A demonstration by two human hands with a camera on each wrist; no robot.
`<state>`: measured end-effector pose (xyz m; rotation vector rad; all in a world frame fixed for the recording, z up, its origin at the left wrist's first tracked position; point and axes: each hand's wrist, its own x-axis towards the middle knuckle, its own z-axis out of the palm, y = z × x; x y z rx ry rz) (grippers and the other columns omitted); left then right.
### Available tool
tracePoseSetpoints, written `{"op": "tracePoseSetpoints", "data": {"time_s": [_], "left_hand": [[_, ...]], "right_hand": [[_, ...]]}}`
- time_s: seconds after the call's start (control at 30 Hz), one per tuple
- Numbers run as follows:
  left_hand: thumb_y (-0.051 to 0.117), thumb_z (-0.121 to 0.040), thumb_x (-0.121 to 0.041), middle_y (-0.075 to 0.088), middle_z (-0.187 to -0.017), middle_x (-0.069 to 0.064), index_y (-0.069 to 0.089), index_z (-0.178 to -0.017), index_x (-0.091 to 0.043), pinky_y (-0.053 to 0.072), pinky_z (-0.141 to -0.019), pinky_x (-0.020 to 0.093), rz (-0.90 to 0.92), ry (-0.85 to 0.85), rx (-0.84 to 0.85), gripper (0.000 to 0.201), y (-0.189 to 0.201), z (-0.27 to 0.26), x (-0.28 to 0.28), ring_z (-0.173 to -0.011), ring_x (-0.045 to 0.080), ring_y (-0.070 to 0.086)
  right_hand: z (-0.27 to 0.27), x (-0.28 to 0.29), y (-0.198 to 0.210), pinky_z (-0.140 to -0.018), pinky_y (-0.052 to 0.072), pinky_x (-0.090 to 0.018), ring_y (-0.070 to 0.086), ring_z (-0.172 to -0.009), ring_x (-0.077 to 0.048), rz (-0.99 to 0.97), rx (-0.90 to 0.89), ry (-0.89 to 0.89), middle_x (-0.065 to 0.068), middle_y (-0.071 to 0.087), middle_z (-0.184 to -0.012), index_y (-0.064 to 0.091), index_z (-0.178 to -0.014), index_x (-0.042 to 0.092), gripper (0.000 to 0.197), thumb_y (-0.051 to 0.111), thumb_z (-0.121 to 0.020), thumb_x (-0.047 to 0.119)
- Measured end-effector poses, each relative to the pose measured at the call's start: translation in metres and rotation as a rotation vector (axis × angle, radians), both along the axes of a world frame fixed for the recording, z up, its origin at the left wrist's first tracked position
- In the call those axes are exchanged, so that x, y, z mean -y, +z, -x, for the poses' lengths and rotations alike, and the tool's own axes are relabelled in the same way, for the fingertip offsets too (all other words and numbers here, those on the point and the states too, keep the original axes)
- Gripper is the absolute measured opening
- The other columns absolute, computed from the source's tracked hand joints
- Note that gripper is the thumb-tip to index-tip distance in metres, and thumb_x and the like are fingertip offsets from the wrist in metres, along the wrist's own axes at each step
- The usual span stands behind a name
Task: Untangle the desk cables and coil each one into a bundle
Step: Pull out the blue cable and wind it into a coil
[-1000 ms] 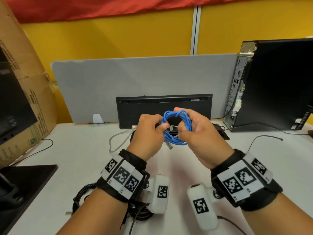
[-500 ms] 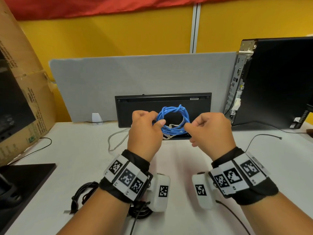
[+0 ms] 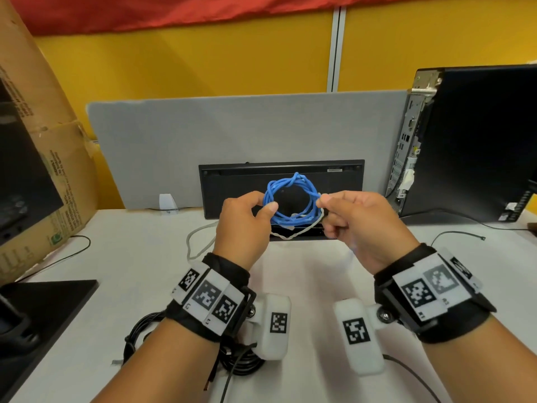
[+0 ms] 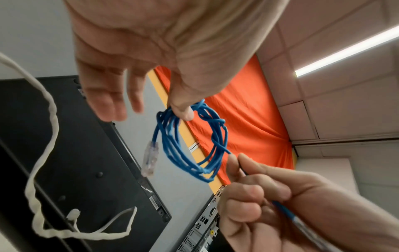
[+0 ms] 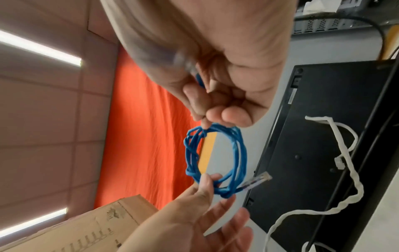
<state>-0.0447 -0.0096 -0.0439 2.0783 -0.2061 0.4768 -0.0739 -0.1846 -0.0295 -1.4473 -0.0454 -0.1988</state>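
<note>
A blue network cable (image 3: 293, 179) is wound into a small ring and held in the air in front of the upturned keyboard. My left hand (image 3: 268, 207) pinches the ring's left side between thumb and forefinger, with the other fingers loosely extended. My right hand (image 3: 322, 200) pinches the cable's loose end at the ring's right edge. In the right wrist view the blue cable (image 5: 238, 153) runs on through the curled right hand (image 5: 215, 51). A clear plug (image 4: 150, 158) hangs from the ring (image 4: 172, 153). A white cable (image 3: 200, 237) lies on the desk under the ring.
A black keyboard (image 3: 232, 193) leans against the grey divider (image 3: 203, 126). A coiled black cable (image 3: 139, 330) lies on the desk under my left wrist. A PC tower (image 3: 479, 141) stands at the right, a cardboard box (image 3: 43, 141) at the left, and a thin black wire (image 3: 459, 234) lies at the right.
My right hand has let go of the ring's body and moved right, and now pinches only the loose end. Both hands have lifted the ring slightly and spread apart.
</note>
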Motion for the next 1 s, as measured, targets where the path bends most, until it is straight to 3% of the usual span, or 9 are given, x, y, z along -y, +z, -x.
{"op": "tracePoseSetpoints", "data": {"time_s": [0.1,0.2,0.3,0.4,0.47,0.6,0.73,0.83,1.0], "left_hand": [[0.058,-0.094,-0.024,0.066,-0.079,0.018,0.065,-0.086,-0.003,0.056,-0.075,0.05,0.083,0.022,-0.003,0.024,0.001,-0.002,-0.003,-0.078,0.034,0.064],[0.06,-0.094,-0.022,0.067,-0.079,0.022,0.065,-0.084,-0.001,0.057,-0.075,0.052,0.144,0.027,-0.013,0.024,0.002,-0.003,-0.005,-0.077,0.037,0.067],[0.06,-0.094,-0.023,0.068,-0.08,0.022,0.063,-0.084,0.001,0.059,-0.072,0.05,0.157,0.021,-0.043,0.025,0.001,-0.001,-0.001,-0.073,0.033,0.07],[0.059,-0.095,-0.018,0.069,-0.077,0.018,0.062,-0.082,0.001,0.06,-0.057,0.029,0.215,-0.012,-0.091,0.023,0.0,0.001,0.003,-0.059,0.017,0.071],[0.058,-0.096,-0.015,0.069,-0.077,0.016,0.063,-0.084,0.003,0.055,-0.052,0.02,0.271,-0.036,-0.128,0.023,0.001,0.002,0.004,-0.057,0.015,0.071],[0.056,-0.096,-0.012,0.068,-0.073,0.012,0.066,-0.08,-0.007,0.055,-0.052,0.018,0.417,-0.08,-0.173,0.02,0.007,0.005,0.002,-0.057,0.012,0.07],[0.058,-0.095,-0.01,0.07,-0.066,0.006,0.068,-0.077,-0.006,0.057,-0.055,0.02,0.529,-0.201,-0.265,0.021,0.01,0.011,0.005,-0.059,0.017,0.071],[0.06,-0.094,-0.01,0.073,-0.068,0.008,0.07,-0.079,-0.004,0.056,-0.057,0.02,0.58,-0.265,-0.298,0.019,0.009,0.014,0.008,-0.064,0.02,0.073],[0.064,-0.091,-0.013,0.075,-0.076,0.011,0.073,-0.084,-0.005,0.058,-0.06,0.023,0.613,-0.282,-0.305,0.014,0.007,0.018,0.012,-0.073,0.022,0.074]], "right_hand": [[0.003,0.005,0.003,-0.053,0.037,-0.024,0.041,-0.049,-0.012,0.108,0.041,0.0,0.004,0.045,-0.048,0.073,-0.085,0.006,0.02,0.056,-0.094,0.007],[0.005,0.012,0.006,-0.056,0.039,-0.007,0.05,-0.056,0.0,0.607,0.245,-0.131,0.014,0.063,-0.063,0.076,-0.085,0.022,0.017,0.063,-0.091,0.012],[0.002,0.015,0.002,-0.061,0.036,-0.011,0.046,-0.061,-0.003,0.954,0.413,-0.255,0.01,0.056,-0.074,0.074,-0.083,0.019,0.011,0.067,-0.088,0.012],[-0.002,0.013,-0.004,-0.066,0.043,-0.024,0.046,-0.062,-0.003,1.12,0.398,-0.246,0.003,0.058,-0.076,0.072,-0.082,0.015,0.008,0.067,-0.087,0.012],[-0.004,0.013,-0.007,-0.066,0.046,-0.022,0.052,-0.061,-0.002,1.144,0.355,-0.214,0.004,0.061,-0.072,0.072,-0.081,0.016,0.008,0.067,-0.086,0.012],[-0.009,0.021,-0.011,-0.068,0.057,-0.026,0.069,-0.06,-0.012,0.984,0.213,-0.176,0.001,0.071,-0.06,0.073,-0.071,0.017,0.013,0.073,-0.082,0.012],[-0.012,0.017,-0.017,-0.069,0.061,-0.029,0.074,-0.065,-0.02,0.349,0.144,-0.173,-0.008,0.074,-0.066,0.076,-0.069,0.009,0.013,0.077,-0.076,-0.002],[-0.011,0.005,-0.022,-0.068,0.059,-0.027,0.074,-0.074,-0.028,0.001,0.175,-0.168,-0.014,0.075,-0.073,0.077,-0.073,0.006,0.01,0.074,-0.077,-0.004],[-0.004,-0.01,-0.021,-0.071,0.058,-0.028,0.074,-0.082,-0.031,-0.226,0.168,-0.039,-0.019,0.074,-0.083,0.078,-0.079,0.004,0.012,0.068,-0.082,-0.002]]}}
